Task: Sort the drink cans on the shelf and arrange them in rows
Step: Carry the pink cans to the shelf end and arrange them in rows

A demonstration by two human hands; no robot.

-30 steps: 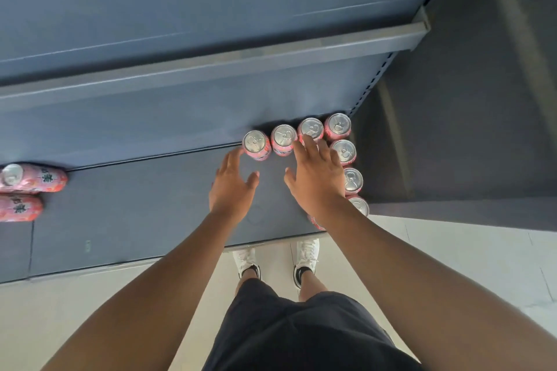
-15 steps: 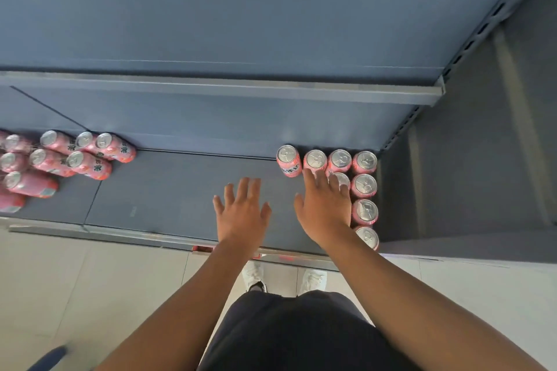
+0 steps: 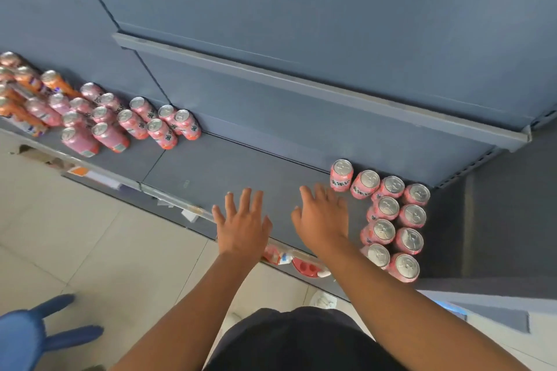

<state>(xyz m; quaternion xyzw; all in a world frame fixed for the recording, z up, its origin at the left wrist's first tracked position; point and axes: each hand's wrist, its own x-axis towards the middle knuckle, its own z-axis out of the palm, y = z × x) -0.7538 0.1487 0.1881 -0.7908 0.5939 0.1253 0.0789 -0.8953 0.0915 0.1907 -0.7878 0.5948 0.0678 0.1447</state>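
Both hands are hovering over the front of the shelf (image 3: 229, 172), palms down, fingers spread and holding nothing, the left hand (image 3: 242, 221) and right hand (image 3: 324, 217) sitting side by side with a gap between them. I cannot tell whether either is touching the board. Just to the right of the right hand, sorted pink cans (image 3: 386, 208) are standing upright in tidy rows against the corner, the end can (image 3: 341, 175) sitting just beyond its fingertips. Well off to the left of the left hand, a loose crowd of pink cans (image 3: 162, 133) is bunching together, with orange cans (image 3: 55, 83) mixed in farther along. An upper shelf edge (image 3: 301, 81) is jutting out above the hands, a label rail (image 3: 168, 199) is running under the left wrist, and something blue and blurred (image 3: 27, 331) is lying on the floor tiles (image 3: 90, 250) down to the left
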